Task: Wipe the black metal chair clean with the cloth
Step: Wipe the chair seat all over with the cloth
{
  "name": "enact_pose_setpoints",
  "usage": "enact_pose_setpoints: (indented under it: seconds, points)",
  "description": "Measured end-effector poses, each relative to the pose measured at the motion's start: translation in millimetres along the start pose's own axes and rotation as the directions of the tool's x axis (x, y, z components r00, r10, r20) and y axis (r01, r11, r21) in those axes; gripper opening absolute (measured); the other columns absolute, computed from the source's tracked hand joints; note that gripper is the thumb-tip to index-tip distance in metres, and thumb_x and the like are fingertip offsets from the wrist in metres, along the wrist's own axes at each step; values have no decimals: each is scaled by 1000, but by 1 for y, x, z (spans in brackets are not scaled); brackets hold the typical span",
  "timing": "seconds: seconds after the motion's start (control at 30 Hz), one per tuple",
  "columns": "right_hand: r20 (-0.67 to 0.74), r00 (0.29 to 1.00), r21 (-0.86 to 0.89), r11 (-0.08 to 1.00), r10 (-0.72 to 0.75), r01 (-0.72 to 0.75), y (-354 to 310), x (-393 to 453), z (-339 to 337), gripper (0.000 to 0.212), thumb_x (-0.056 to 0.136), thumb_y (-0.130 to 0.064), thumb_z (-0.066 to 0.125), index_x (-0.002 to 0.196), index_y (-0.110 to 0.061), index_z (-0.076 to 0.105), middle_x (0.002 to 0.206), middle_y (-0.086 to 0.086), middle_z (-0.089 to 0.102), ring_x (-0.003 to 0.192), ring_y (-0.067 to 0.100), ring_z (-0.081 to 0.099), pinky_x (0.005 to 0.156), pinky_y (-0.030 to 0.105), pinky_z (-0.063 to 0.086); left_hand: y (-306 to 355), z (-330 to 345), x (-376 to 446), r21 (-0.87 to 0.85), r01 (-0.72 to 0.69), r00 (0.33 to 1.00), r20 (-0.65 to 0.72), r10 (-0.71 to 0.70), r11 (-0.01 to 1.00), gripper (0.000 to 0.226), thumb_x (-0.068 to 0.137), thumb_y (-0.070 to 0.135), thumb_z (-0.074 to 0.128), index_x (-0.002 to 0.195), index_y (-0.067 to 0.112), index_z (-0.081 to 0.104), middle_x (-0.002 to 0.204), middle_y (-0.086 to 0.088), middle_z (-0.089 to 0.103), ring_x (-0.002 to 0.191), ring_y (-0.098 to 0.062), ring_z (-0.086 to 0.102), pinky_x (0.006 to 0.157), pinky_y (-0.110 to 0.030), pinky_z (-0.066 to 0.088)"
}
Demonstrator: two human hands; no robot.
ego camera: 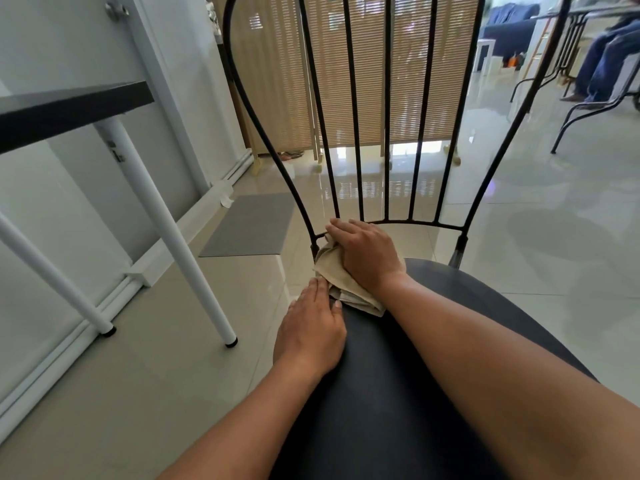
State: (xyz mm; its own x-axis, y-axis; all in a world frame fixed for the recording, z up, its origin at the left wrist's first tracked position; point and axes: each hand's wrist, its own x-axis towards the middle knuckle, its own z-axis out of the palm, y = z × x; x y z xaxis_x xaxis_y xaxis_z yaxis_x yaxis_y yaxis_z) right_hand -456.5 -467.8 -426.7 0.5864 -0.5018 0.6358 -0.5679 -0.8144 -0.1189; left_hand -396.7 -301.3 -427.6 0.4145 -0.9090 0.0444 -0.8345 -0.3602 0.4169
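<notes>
The black metal chair fills the middle of the view, its round dark seat near me and its thin-barred backrest rising beyond. A crumpled beige cloth lies at the seat's rear left, where the backrest frame joins. My right hand presses down on the cloth, with the fingers reaching the lower curved bar of the backrest. My left hand lies flat on the seat's left edge. Its fingers are straight and the fingertips touch the cloth's near edge.
A dark-topped table with white legs stands close on the left, before a white wall. A grey mat lies on the glossy tiles. A slatted wooden screen stands behind the chair. At far right are another metal table and a seated person's legs.
</notes>
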Motion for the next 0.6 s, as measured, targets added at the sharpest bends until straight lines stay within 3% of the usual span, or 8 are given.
enact_pose_setpoints:
  seconds: [0.1,0.23,0.37,0.47,0.53,0.6]
  points:
    - [-253,965,46,997,69,-59,2,-5,-4,31,87,-6,64,116,-14,72,121,3,71,96,26,72,70,35,57,0,0,-1,27,-41,999,8,41,999,60,104,39,23,158,21,6,166,5,6,151,-10,8,123,-30,9]
    - [-223,967,-5,992,120,-124,4,-3,-2,27,83,-6,70,108,-17,74,112,-1,74,89,26,72,63,35,56,1,0,-2,46,-54,999,5,54,997,60,104,39,22,158,19,5,166,4,3,151,-9,5,121,-29,5]
    - [-8,981,-115,974,193,-193,5,3,2,30,90,-11,61,117,-18,71,122,0,70,109,36,65,85,46,51,0,2,-1,69,-72,997,21,71,995,62,104,40,21,158,17,2,166,2,0,152,-10,1,122,-28,1]
    - [208,944,-195,957,256,-217,5,7,0,46,98,-36,44,141,-23,51,150,-3,48,139,33,40,110,59,26,0,4,-1,70,-84,996,27,82,994,63,103,40,22,158,16,1,166,1,-1,152,-10,0,122,-28,0]
    - [271,921,-203,952,280,-229,5,9,0,53,98,-45,39,148,-26,40,157,-5,37,146,31,28,114,65,12,0,4,-1,68,-85,996,27,83,994,63,103,41,21,158,16,1,166,1,-2,152,-9,-1,123,-28,0]
    - [270,920,-185,953,285,-241,6,11,0,47,102,-37,34,147,-27,39,157,-6,37,147,29,27,114,67,9,-1,3,-1,67,-87,996,28,85,994,63,103,41,21,158,17,0,166,2,-3,151,-9,-1,123,-28,0]
